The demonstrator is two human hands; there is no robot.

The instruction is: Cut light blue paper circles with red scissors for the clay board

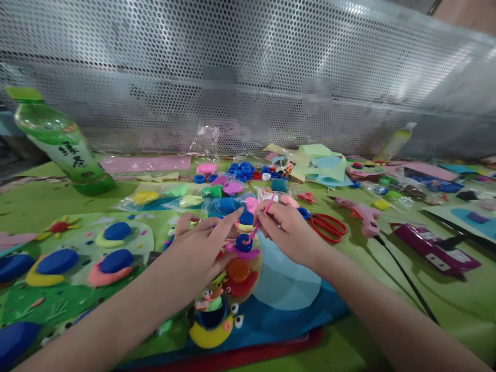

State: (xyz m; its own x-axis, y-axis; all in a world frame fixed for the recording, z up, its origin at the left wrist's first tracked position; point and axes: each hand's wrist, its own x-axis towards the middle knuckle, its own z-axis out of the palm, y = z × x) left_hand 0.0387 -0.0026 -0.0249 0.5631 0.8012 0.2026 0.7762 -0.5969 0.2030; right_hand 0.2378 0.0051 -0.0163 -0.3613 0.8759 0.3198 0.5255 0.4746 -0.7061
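Nearest to us, our left forearm point(116, 315) and right forearm point(362, 299) reach in over the near edge of the green table point(403, 330). Our right hand point(290, 230) is pinched shut at the fingertips on a thin pink stick point(270, 202), over the middle of the table. Its long axis slants: the upper end leans toward the far edge and a little right, while the lower end points back toward us and left, at a blue cap point(244, 242) on a magenta clay strip point(248, 254). We cannot tell whether the tip touches the cap. That strip runs roughly sideways. Our left hand point(199, 245) is partly open, index finger stretched toward the far edge; its thumb side is beside the cap, but we cannot tell whether it grips anything.

That same hand hides part of the green sheet point(166, 338) of clay snails. Closer to us, a yellow clay snail point(211, 337) sits at the near margin of the blue sheet point(287, 325). Red scissors point(329, 227) lie just beyond our right wrist; a pink glue gun point(366, 217) and a purple power strip point(434, 250) lie farther right. Loose bottle caps point(242, 169) crowd the far edge, and a green bottle point(65, 139) stands toward the far left corner.
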